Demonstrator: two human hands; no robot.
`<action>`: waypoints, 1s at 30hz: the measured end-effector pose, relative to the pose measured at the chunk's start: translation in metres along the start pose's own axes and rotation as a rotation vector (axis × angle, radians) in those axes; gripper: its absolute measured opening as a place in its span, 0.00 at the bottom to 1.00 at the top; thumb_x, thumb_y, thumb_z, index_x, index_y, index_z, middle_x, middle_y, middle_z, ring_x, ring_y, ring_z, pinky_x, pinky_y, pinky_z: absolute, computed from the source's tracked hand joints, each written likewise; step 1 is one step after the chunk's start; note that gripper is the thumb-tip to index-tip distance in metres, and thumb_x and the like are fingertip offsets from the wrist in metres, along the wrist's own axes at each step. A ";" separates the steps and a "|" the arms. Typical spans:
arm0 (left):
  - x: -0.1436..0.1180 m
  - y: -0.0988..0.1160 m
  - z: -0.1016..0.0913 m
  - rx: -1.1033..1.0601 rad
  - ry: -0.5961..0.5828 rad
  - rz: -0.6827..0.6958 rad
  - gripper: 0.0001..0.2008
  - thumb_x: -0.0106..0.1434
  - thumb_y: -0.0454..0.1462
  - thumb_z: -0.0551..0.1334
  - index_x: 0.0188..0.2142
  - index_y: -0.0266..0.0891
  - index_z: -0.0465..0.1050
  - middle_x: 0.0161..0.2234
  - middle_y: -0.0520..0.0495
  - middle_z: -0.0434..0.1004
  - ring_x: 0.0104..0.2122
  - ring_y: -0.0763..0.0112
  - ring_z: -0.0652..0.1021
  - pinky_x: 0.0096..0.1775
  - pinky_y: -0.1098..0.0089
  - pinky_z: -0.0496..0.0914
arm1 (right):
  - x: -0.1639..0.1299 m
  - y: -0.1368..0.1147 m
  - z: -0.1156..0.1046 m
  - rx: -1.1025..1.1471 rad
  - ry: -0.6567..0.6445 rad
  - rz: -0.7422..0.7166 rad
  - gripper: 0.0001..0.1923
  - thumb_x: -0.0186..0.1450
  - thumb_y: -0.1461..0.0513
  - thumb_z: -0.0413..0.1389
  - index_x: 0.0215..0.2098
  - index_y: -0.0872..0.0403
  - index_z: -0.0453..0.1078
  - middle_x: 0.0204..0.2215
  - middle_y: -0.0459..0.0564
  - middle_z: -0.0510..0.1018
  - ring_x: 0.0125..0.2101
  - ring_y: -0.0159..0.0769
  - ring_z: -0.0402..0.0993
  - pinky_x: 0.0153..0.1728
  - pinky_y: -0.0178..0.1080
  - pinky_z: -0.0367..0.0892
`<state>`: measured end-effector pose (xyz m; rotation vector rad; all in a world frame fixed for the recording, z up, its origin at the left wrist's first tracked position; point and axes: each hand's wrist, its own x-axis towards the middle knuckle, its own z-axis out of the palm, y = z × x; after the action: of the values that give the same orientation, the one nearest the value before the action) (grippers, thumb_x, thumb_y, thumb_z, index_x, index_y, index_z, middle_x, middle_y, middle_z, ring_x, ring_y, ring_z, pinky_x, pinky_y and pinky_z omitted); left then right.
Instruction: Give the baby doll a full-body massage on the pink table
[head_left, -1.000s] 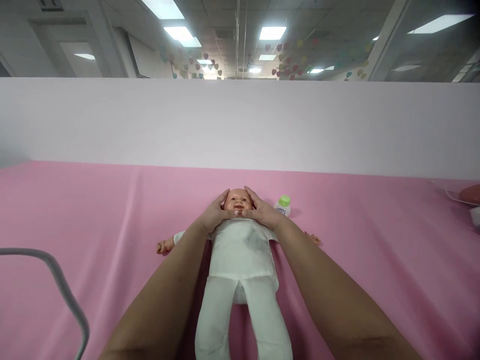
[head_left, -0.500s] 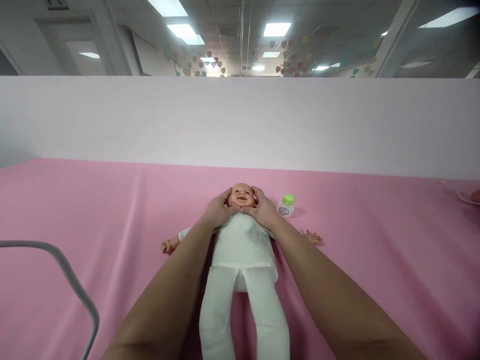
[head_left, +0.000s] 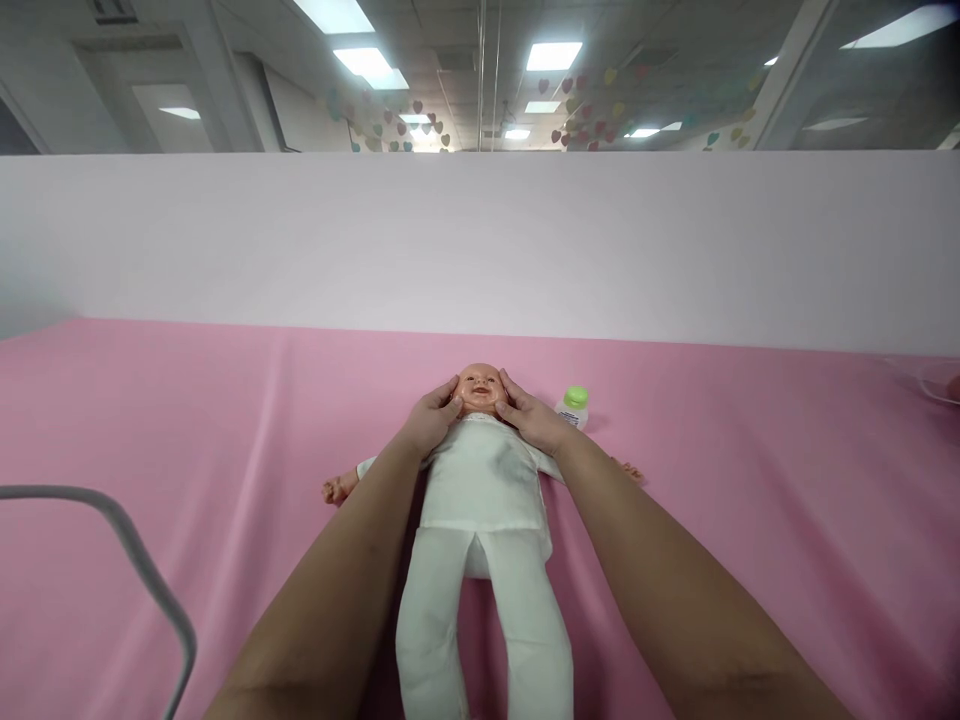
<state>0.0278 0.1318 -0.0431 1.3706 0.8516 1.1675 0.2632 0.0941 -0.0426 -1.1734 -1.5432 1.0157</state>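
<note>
A baby doll (head_left: pixel 484 475) in white clothes lies on its back, head away from me, arms stretched out to the sides. My left hand (head_left: pixel 435 415) cups the left side of the doll's head, its thumb on the cheek. On the opposite side, my right hand (head_left: pixel 529 415) holds the head the same way, thumb at the other cheek. The fingertips behind the head are partly hidden. Just right of my right hand stands a small clear bottle (head_left: pixel 574 405) with a green cap, its lower part partly covered by my wrist.
A pink cloth (head_left: pixel 225 420) covers the table. Behind it rises a white partition (head_left: pixel 480 240). A grey cable or tube (head_left: pixel 142 560) curves in from the left edge. At the far right edge, part of a clear object (head_left: pixel 937 390) shows.
My thumbs have moved from the doll's chin outward and up to its cheeks, spreading apart. The fingers stay at the sides of the head.
</note>
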 end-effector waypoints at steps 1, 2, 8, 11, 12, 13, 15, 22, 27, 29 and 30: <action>0.000 -0.001 0.001 -0.018 0.001 -0.021 0.32 0.61 0.46 0.74 0.62 0.43 0.75 0.65 0.39 0.73 0.64 0.54 0.73 0.64 0.55 0.66 | 0.000 0.001 0.000 0.022 -0.002 -0.008 0.47 0.64 0.41 0.65 0.75 0.36 0.51 0.70 0.42 0.66 0.70 0.45 0.61 0.71 0.55 0.54; 0.001 -0.001 0.001 -0.037 0.000 -0.047 0.30 0.62 0.46 0.73 0.63 0.44 0.75 0.66 0.40 0.72 0.65 0.55 0.73 0.64 0.55 0.66 | 0.000 0.002 0.000 0.051 0.003 -0.015 0.45 0.64 0.42 0.65 0.74 0.35 0.54 0.69 0.41 0.68 0.69 0.46 0.63 0.71 0.56 0.55; 0.000 0.001 0.005 -0.043 0.041 -0.078 0.30 0.65 0.49 0.70 0.64 0.43 0.73 0.66 0.40 0.72 0.66 0.55 0.72 0.64 0.57 0.67 | -0.003 -0.001 0.007 0.143 0.061 0.006 0.37 0.66 0.40 0.62 0.70 0.35 0.62 0.64 0.43 0.74 0.67 0.48 0.67 0.69 0.59 0.59; -0.003 0.006 0.008 0.089 0.040 -0.026 0.38 0.58 0.48 0.76 0.65 0.42 0.71 0.64 0.39 0.74 0.63 0.52 0.74 0.64 0.57 0.66 | -0.005 -0.009 0.012 0.020 0.092 0.013 0.41 0.67 0.39 0.59 0.73 0.36 0.57 0.70 0.43 0.67 0.70 0.48 0.61 0.72 0.57 0.53; -0.005 0.008 0.009 0.131 0.041 -0.015 0.41 0.56 0.47 0.77 0.66 0.41 0.70 0.63 0.39 0.76 0.62 0.51 0.75 0.63 0.57 0.67 | -0.005 -0.011 0.014 -0.025 0.105 0.014 0.44 0.66 0.39 0.60 0.74 0.38 0.55 0.71 0.45 0.65 0.70 0.49 0.60 0.72 0.56 0.52; -0.006 0.009 0.011 0.168 0.042 -0.006 0.43 0.54 0.47 0.78 0.67 0.41 0.69 0.61 0.39 0.77 0.61 0.50 0.76 0.63 0.57 0.68 | -0.005 -0.013 0.017 -0.063 0.116 0.015 0.48 0.64 0.39 0.62 0.76 0.40 0.52 0.72 0.47 0.63 0.70 0.50 0.60 0.71 0.57 0.53; -0.007 0.011 0.013 0.226 0.043 0.006 0.46 0.52 0.47 0.79 0.68 0.41 0.68 0.60 0.39 0.79 0.60 0.49 0.77 0.61 0.57 0.70 | -0.006 -0.015 0.022 -0.111 0.150 0.008 0.53 0.62 0.40 0.65 0.77 0.43 0.49 0.72 0.52 0.62 0.68 0.53 0.63 0.69 0.57 0.57; -0.007 0.010 0.012 0.262 0.036 0.003 0.47 0.54 0.46 0.78 0.70 0.39 0.65 0.61 0.38 0.77 0.61 0.49 0.76 0.63 0.55 0.67 | -0.004 -0.015 0.026 -0.117 0.180 -0.015 0.51 0.62 0.47 0.68 0.76 0.46 0.51 0.72 0.52 0.62 0.68 0.49 0.63 0.69 0.52 0.58; -0.004 0.004 0.007 0.137 0.016 0.011 0.45 0.53 0.43 0.78 0.68 0.38 0.67 0.63 0.36 0.74 0.62 0.48 0.75 0.63 0.55 0.68 | -0.004 -0.015 0.016 -0.096 0.133 -0.004 0.48 0.62 0.48 0.68 0.75 0.40 0.54 0.72 0.47 0.63 0.70 0.48 0.61 0.70 0.53 0.57; -0.003 0.001 0.005 0.063 -0.008 0.009 0.44 0.55 0.43 0.78 0.68 0.38 0.67 0.64 0.36 0.73 0.63 0.49 0.74 0.64 0.55 0.67 | -0.004 -0.013 0.012 -0.085 0.106 -0.004 0.46 0.63 0.46 0.66 0.75 0.39 0.54 0.72 0.46 0.64 0.70 0.48 0.61 0.70 0.54 0.57; -0.002 -0.001 0.004 0.022 -0.016 0.004 0.43 0.55 0.44 0.77 0.68 0.38 0.68 0.65 0.36 0.73 0.63 0.50 0.74 0.64 0.55 0.67 | -0.004 -0.012 0.010 -0.074 0.090 -0.008 0.46 0.64 0.45 0.66 0.74 0.38 0.54 0.72 0.45 0.63 0.70 0.48 0.61 0.71 0.54 0.56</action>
<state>0.0316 0.1294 -0.0445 1.3989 0.8526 1.1519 0.2512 0.0873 -0.0347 -1.2460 -1.5242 0.8950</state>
